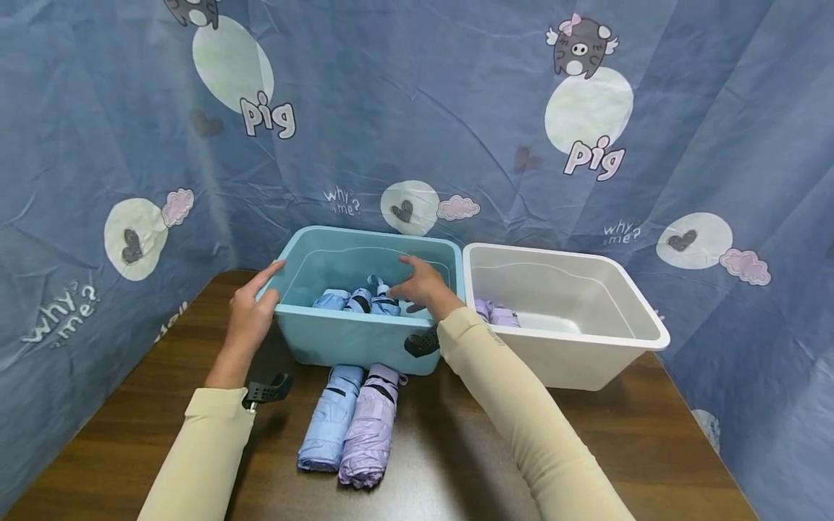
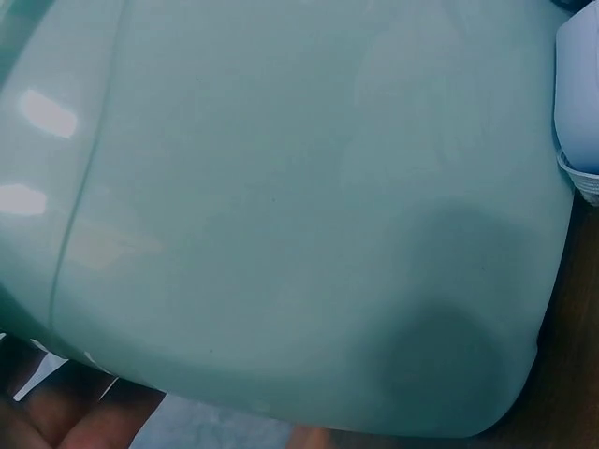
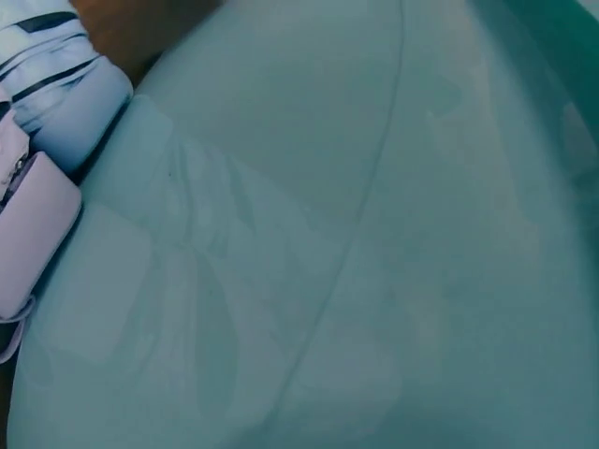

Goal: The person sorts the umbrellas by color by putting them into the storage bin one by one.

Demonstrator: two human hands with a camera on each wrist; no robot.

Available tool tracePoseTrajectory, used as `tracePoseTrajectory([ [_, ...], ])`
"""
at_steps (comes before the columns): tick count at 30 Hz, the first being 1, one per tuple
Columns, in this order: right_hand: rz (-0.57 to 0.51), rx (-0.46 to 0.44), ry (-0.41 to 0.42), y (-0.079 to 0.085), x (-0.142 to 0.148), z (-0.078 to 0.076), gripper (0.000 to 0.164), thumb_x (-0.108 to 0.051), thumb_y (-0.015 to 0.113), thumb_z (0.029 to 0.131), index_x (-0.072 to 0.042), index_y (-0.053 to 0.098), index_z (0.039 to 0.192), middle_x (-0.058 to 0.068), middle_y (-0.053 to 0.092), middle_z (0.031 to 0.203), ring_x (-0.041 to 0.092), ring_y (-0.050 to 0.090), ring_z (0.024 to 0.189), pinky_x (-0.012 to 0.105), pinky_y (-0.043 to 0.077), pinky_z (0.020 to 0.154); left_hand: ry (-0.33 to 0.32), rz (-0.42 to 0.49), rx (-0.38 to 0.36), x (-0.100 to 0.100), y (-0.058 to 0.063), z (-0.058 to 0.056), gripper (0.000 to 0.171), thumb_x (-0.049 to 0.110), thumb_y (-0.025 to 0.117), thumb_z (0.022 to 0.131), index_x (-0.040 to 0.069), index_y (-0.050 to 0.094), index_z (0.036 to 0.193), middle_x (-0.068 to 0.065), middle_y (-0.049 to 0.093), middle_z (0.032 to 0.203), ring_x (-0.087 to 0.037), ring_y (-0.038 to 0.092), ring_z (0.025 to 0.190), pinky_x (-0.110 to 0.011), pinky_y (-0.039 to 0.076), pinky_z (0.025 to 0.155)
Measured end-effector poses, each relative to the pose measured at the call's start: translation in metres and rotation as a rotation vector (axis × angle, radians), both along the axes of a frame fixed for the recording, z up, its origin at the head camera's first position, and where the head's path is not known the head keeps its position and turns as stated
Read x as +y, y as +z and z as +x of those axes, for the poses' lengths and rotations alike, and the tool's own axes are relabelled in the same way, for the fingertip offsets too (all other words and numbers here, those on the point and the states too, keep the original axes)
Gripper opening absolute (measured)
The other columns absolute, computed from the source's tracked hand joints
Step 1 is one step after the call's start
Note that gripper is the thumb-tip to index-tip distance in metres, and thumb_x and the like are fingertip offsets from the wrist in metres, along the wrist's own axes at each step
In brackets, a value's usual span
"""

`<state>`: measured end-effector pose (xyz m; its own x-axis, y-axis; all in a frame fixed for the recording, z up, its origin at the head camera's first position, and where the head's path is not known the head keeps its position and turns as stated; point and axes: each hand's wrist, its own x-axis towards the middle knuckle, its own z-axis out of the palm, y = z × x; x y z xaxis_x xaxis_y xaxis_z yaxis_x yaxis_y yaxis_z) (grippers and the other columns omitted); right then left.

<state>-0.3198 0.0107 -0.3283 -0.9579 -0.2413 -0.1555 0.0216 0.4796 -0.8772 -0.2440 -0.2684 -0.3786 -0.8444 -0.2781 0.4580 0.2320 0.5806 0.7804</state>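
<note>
My left hand [image 1: 250, 307] rests at the left rim of a teal bin [image 1: 358, 336], its fingers lying along the outside. In the left wrist view, several of its fingers [image 2: 103, 412] show past the bin's edge. Inside the bin lie folded blue umbrellas [image 1: 357, 299], one with its strap loop standing up. My right hand [image 1: 423, 284] reaches over the bin's front rim, fingers spread above the rightmost umbrella [image 1: 386, 304]. In front of the bin, a folded blue umbrella [image 1: 331, 420] and a folded purple umbrella [image 1: 371, 427] lie side by side.
A white bin [image 1: 573, 365] stands against the teal bin's right side, with purple umbrellas [image 1: 502, 315] at its left end. Both bins sit on a brown wooden table [image 1: 495, 463]. A blue printed cloth [image 1: 417, 145] hangs behind and around it.
</note>
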Motion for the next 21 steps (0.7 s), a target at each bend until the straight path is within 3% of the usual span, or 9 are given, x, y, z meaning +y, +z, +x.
tracePoseTrajectory([
  [7,-0.054,-0.009,0.004,0.001,0.003,0.0,0.075,-0.008,0.072,0.084,-0.019,0.037,0.149,0.021,0.051,0.132,0.041,0.057,0.113,0.049,0.052,0.08,-0.01,0.003,0.011,0.0,0.0,-0.001,0.054,0.007,0.042,0.088,0.022,0.057,0.137,0.0,0.051,0.142,-0.008,0.018,0.044,-0.029,0.026,0.045],
  [11,-0.073,0.003,0.009,0.004,0.005,0.002,0.072,-0.011,0.071,0.086,-0.019,0.037,0.149,0.02,0.048,0.137,0.041,0.056,0.113,0.048,0.053,0.08,-0.007,0.01,0.011,0.002,0.001,0.001,0.053,0.007,0.043,0.087,0.022,0.058,0.137,0.0,0.051,0.141,-0.009,0.026,0.048,-0.03,0.028,0.049],
  [13,-0.085,0.006,0.009,0.005,0.005,0.002,0.07,-0.014,0.071,0.087,-0.019,0.038,0.149,0.018,0.049,0.137,0.038,0.057,0.113,0.046,0.054,0.079,-0.004,0.019,0.01,0.003,0.001,0.0,0.053,0.007,0.043,0.087,0.021,0.058,0.136,0.001,0.051,0.141,-0.012,0.039,0.059,-0.029,0.031,0.056],
  [16,-0.129,0.01,0.002,0.008,0.006,0.003,0.063,-0.018,0.07,0.089,-0.019,0.042,0.146,0.015,0.052,0.134,0.035,0.058,0.112,0.042,0.054,0.077,0.002,0.029,0.006,0.003,0.001,-0.001,0.053,0.008,0.043,0.087,0.021,0.058,0.136,0.001,0.052,0.141,-0.016,0.049,0.08,-0.028,0.033,0.067],
  [18,-0.172,0.004,-0.008,0.011,0.006,0.005,0.059,-0.019,0.069,0.089,-0.017,0.045,0.143,0.014,0.053,0.132,0.034,0.059,0.111,0.041,0.055,0.077,0.007,0.036,-0.002,0.003,0.001,-0.002,0.053,0.008,0.043,0.087,0.022,0.058,0.136,0.001,0.052,0.141,-0.019,0.048,0.099,-0.028,0.032,0.075],
  [21,-0.243,-0.018,-0.019,0.016,0.008,0.01,0.055,-0.019,0.068,0.089,-0.014,0.046,0.14,0.015,0.053,0.132,0.034,0.06,0.109,0.041,0.054,0.078,0.013,0.039,-0.016,0.003,0.002,-0.001,0.053,0.009,0.043,0.087,0.023,0.058,0.136,0.001,0.052,0.14,-0.019,0.05,0.106,-0.027,0.033,0.079],
])
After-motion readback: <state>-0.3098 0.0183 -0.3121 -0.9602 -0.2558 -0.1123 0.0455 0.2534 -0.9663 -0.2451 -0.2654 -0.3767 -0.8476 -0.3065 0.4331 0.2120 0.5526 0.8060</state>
